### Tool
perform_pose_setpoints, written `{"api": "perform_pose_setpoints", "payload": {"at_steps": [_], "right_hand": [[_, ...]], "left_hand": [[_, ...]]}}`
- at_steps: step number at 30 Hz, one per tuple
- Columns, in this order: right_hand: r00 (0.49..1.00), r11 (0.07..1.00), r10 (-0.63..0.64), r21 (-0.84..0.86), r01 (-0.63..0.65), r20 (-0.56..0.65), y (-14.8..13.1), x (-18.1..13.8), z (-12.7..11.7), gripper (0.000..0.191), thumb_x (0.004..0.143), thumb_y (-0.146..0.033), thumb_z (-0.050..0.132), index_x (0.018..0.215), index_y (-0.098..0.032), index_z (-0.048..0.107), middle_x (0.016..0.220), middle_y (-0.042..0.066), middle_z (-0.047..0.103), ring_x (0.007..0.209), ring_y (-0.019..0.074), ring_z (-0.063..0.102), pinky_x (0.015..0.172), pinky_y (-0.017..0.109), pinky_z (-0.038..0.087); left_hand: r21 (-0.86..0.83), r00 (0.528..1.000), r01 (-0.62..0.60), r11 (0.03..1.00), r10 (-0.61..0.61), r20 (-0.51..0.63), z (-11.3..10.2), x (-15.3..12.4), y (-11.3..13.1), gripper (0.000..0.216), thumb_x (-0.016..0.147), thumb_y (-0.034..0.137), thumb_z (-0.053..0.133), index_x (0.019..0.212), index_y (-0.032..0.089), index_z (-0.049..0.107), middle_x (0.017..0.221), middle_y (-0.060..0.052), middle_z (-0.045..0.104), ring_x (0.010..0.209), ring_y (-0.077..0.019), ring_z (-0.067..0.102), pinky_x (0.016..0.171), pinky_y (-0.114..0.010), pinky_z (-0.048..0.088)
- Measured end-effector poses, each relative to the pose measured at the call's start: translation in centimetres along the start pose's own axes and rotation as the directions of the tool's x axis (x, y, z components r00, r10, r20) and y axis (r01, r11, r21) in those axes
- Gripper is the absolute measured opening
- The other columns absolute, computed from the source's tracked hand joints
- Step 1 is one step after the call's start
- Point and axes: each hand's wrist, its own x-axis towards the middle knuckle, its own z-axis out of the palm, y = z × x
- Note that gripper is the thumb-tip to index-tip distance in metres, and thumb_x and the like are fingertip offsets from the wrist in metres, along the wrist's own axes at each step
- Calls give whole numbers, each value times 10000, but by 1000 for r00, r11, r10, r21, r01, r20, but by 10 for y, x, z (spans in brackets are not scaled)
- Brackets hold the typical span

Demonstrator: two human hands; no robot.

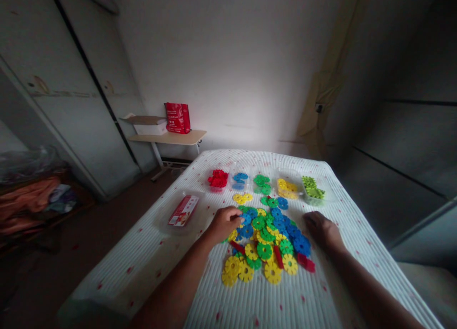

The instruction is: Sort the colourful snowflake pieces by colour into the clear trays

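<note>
A loose pile of notched plastic discs (264, 250), mostly yellow, green and blue with a few red pieces, lies mid-table. My left hand (225, 223) is at the pile's left edge, its fingers curled beside blue discs; whether a piece is between the fingertips is hidden. To the right of the pile, my right hand (324, 229) rests on the cloth with its fingers bent under, and what they may hold cannot be seen. Behind the pile, clear tubs hold red pieces (218, 178), blue discs (240, 179), green discs (262, 182), yellow discs (287, 188) and light-green pieces (313, 188).
A clear plastic lid (164, 224) with a red label lies left of my left hand. A few yellow discs (243, 198) sit between pile and tubs. The table has a striped white cloth (143, 272). Further back, a side table (185, 137) bears a red bag and a box.
</note>
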Motion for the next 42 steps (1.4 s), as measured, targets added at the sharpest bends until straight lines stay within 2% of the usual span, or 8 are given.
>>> {"api": "perform_pose_setpoints", "payload": {"at_steps": [8, 12, 15, 19, 23, 28, 31, 42], "right_hand": [[1000, 1000, 17, -6, -16, 21, 0, 2, 2, 302, 836, -307, 352, 866, -197, 631, 901, 59, 646, 773, 172, 618, 664, 251, 441], [999, 1000, 7, 2, -7, 51, -1, 2, -1, 304, 836, -303, 348, 863, -191, 629, 892, 58, 640, 784, 168, 614, 668, 246, 436], [998, 1000, 21, 6, -21, 54, -4, 3, -4, 301, 834, -300, 349, 865, -192, 628, 889, 54, 640, 786, 165, 610, 666, 243, 432], [998, 1000, 26, 5, -27, 59, -6, 3, -6, 293, 834, -296, 353, 866, -197, 626, 883, 46, 638, 778, 155, 605, 659, 236, 422], [997, 999, 39, -27, -37, 64, -6, 3, -5, 301, 847, -295, 344, 857, -195, 628, 878, 46, 633, 750, 146, 600, 637, 227, 406], [998, 999, 21, -39, -18, 53, -5, 3, -4, 285, 844, -272, 358, 850, -192, 631, 869, 45, 624, 773, 144, 589, 650, 217, 399], [998, 999, 11, -54, -8, 62, -6, 2, -6, 284, 852, -273, 356, 855, -198, 630, 862, 42, 619, 767, 138, 586, 652, 212, 397], [998, 998, 30, -54, -27, 63, -9, 2, -7, 288, 862, -268, 353, 854, -194, 632, 875, 46, 621, 784, 140, 587, 657, 213, 401]], "left_hand": [[-262, 915, 213, 941, -286, -284, -28, 87, 6, 129, 649, 261, 558, 674, 140, 592, 448, 60, 489, 406, -83, 471, 397, -169, 344], [-299, 856, 275, 914, -374, -357, -24, 131, 0, 107, 660, 194, 531, 709, 131, 602, 472, 48, 519, 423, -96, 517, 411, -176, 389], [-305, 836, 294, 906, -398, -377, -14, 145, -9, 185, 648, 136, 523, 804, 115, 620, 518, 31, 563, 457, -111, 558, 444, -193, 429], [-285, 835, 300, 910, -395, -382, -5, 132, -15, 251, 652, 127, 517, 877, 118, 629, 590, 8, 610, 493, -117, 589, 466, -198, 448], [-234, 854, 287, 929, -359, -377, -6, 94, -17, 203, 674, 185, 512, 819, 147, 649, 595, 10, 618, 490, -110, 575, 465, -193, 436], [26, 904, 223, 974, -197, -379, -11, 40, -22, 175, 685, 260, 517, 749, 186, 662, 595, 16, 638, 568, -125, 591, 524, -193, 440], [125, 913, 252, 960, -193, -359, -11, 17, -29, 180, 695, 261, 503, 735, 189, 663, 601, 9, 647, 605, -141, 602, 546, -206, 442], [238, 915, 266, 934, -166, -368, -7, 5, -42, 208, 709, 208, 475, 794, 185, 664, 754, -24, 693, 703, -154, 621, 681, -244, 469]]}}
